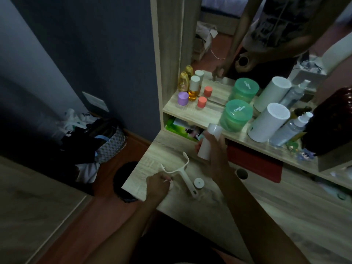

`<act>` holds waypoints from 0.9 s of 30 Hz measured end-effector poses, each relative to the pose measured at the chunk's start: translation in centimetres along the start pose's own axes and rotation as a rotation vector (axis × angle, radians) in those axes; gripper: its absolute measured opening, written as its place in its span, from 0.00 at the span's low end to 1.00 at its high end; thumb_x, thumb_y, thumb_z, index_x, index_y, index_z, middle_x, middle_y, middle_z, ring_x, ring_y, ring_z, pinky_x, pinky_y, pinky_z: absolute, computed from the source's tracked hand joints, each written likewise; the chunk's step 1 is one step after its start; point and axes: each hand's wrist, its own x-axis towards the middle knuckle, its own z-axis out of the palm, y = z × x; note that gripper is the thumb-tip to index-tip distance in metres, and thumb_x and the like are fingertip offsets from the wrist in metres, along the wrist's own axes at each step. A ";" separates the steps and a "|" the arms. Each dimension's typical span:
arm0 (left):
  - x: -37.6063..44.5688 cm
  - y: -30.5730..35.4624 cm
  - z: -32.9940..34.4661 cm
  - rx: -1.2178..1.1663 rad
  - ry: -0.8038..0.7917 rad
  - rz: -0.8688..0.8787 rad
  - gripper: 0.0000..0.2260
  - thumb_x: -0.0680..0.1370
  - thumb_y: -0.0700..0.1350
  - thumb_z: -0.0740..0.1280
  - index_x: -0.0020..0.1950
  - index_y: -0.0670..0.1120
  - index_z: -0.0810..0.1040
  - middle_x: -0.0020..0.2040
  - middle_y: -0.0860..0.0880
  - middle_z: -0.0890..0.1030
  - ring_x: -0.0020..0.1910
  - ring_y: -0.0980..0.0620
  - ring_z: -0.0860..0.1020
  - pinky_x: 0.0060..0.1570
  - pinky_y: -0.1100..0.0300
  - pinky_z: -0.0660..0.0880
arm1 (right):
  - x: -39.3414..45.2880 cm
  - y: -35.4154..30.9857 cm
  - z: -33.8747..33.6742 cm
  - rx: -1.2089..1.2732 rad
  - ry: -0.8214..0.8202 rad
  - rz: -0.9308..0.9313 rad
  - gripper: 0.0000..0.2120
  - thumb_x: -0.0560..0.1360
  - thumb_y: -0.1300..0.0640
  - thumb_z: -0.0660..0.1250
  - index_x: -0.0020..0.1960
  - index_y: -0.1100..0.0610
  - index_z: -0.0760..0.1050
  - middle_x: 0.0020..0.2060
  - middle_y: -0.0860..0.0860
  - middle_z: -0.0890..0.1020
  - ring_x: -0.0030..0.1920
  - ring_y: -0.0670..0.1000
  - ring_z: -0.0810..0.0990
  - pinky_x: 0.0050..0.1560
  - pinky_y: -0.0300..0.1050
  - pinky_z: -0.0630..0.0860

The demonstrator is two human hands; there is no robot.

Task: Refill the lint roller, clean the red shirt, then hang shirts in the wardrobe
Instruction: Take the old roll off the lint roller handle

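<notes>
The white lint roller frame lies on the wooden desk, its forked end pointing away from me and holding no roll. My left hand rests on the desk just left of the frame, fingers curled around a small white piece by the fork. My right hand holds a white refill roll upright above the desk, beyond the frame. A small white round end cap sits right of the handle. No shirt is in view.
A shelf above the desk carries bottles, a green jar, a white cylinder and a spray bottle, doubled in the mirror behind. A black bin and a laundry basket stand on the floor at left.
</notes>
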 end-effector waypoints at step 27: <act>12.5 -14.6 -27.9 0.271 0.403 0.386 0.19 0.72 0.41 0.71 0.62 0.47 0.75 0.61 0.46 0.76 0.60 0.49 0.73 0.61 0.55 0.70 | -1.3 17.6 26.2 -0.240 -0.021 0.164 0.25 0.71 0.59 0.66 0.66 0.52 0.65 0.53 0.57 0.77 0.49 0.58 0.80 0.50 0.57 0.79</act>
